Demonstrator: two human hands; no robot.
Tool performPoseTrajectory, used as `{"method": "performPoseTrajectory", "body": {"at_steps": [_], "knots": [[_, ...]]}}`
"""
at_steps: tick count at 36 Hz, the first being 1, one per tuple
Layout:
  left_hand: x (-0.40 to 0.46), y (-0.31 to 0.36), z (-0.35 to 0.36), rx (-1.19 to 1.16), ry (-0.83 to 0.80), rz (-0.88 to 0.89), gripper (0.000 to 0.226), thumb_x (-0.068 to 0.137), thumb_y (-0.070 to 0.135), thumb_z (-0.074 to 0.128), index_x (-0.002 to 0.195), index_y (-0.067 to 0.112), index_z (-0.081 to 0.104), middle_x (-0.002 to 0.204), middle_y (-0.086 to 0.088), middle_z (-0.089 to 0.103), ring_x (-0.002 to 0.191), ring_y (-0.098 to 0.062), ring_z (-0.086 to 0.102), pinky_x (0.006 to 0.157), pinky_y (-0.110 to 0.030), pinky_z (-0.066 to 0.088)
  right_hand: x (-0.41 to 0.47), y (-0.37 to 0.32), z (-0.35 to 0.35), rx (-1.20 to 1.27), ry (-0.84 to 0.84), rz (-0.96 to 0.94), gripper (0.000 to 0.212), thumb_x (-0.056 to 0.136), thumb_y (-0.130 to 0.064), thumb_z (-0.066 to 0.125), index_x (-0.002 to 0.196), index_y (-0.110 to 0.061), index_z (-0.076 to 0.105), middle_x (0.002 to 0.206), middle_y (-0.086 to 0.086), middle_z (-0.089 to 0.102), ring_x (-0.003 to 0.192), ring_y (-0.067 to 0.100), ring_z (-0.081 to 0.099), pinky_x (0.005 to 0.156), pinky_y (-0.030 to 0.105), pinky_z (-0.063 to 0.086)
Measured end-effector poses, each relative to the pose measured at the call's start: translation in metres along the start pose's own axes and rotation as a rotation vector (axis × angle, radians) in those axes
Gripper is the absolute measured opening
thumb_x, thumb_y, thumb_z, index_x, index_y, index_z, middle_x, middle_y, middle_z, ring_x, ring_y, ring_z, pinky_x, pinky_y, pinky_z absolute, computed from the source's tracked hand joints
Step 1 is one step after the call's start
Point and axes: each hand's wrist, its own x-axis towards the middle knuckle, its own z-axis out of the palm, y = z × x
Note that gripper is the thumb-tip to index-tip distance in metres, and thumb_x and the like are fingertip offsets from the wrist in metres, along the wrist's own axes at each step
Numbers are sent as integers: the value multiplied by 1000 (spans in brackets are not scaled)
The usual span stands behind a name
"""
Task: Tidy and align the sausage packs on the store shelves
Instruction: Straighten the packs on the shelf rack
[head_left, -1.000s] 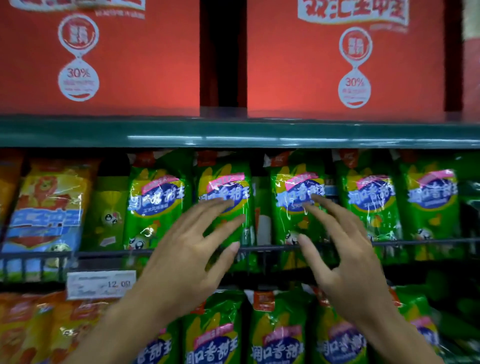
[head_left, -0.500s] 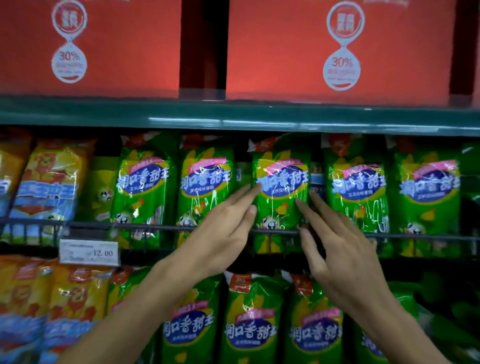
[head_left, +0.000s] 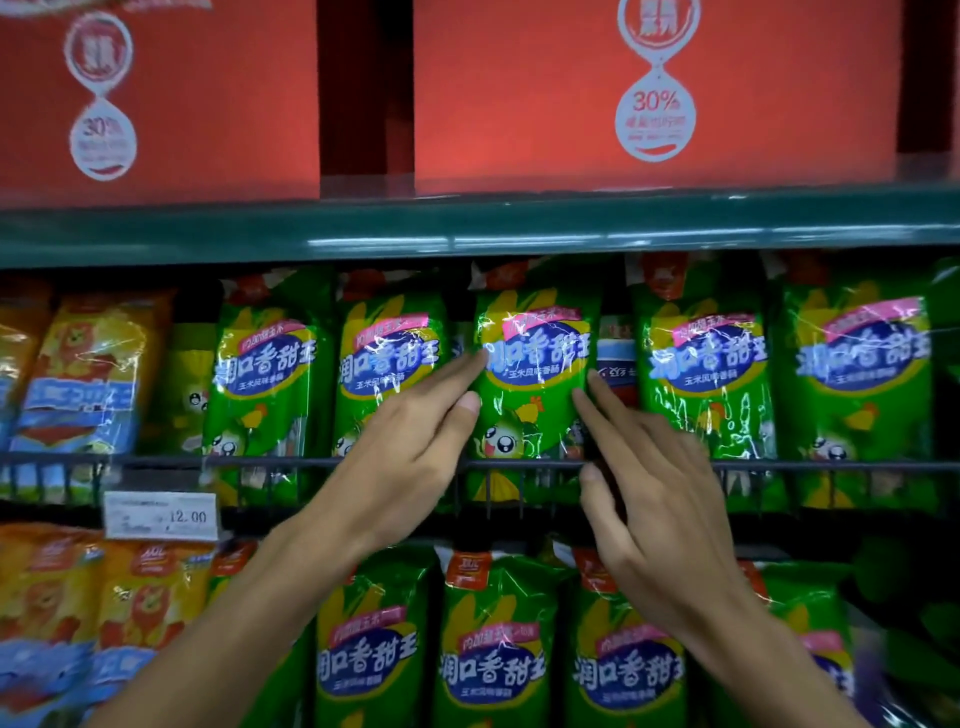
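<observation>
Where shelf (head_left: 467, 234) runs (green), boxes (head_left: 654, 93) stand.

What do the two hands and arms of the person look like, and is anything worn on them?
Both the left hand and the right hand are bare: no gloves, rings, watch or bracelet show. The forearms are bare too, with no sleeve in view as far as the picture's lower edge. The nails are short and unpainted.

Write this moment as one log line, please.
step: aligning | left hand: touches middle green pack left edge | right hand: touches its right edge | shelf: middle
</observation>
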Motion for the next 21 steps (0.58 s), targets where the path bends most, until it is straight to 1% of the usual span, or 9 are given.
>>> {"method": "performPoseTrajectory", "body": {"at_steps": [4,7,12,16,19,20,21], "knots": [[-4,-2,1,52,7,-2,55,107,47,36,158,26,36,162,21,32,146,17,19,123,-15,18,0,0,1,-17,3,-16,59,99,-36,37,153,-16,45,161,-4,39,128,18,49,99,35,33],[-4,-1,0,88,-14,-8,60,103,49,36,160,29,31,164,21,28,148,15,16,125,-20,17,0,1,1,-7,12,-17,58,99,-36,37,153,-18,45,161,-6,38,129,17,48,99,34,32],[-3,0,3,174,-9,2,64,104,58,32,161,30,26,164,20,24,151,10,14,127,-29,19,1,1,2,-10,43,-5,58,100,-40,38,153,-17,44,160,-7,40,133,17,47,102,32,31],[-6,1,7,229,-6,4,67,103,60,30,162,31,20,166,20,18,151,8,11,127,-25,14,1,1,4,-33,52,-13,58,100,-43,39,152,-15,47,160,-6,40,133,15,43,102,30,28],[-6,2,8,221,-3,6,69,102,62,30,163,32,19,167,20,16,152,8,10,128,-28,15,0,0,4,-44,49,-9,59,101,-45,39,151,-16,47,160,-7,39,133,13,41,102,27,24],[-7,2,10,214,13,3,69,102,63,32,162,33,21,168,20,14,152,8,9,127,-27,15,0,0,4,-43,48,-6,59,101,-46,39,152,-17,46,160,-7,38,134,13,40,104,26,23],[-8,3,13,204,38,2,68,101,63,34,162,34,23,168,21,11,151,9,9,125,-22,14,-1,0,3,-37,47,-4,59,102,-47,39,153,-18,45,161,-8,36,136,12,39,106,25,22]]}}
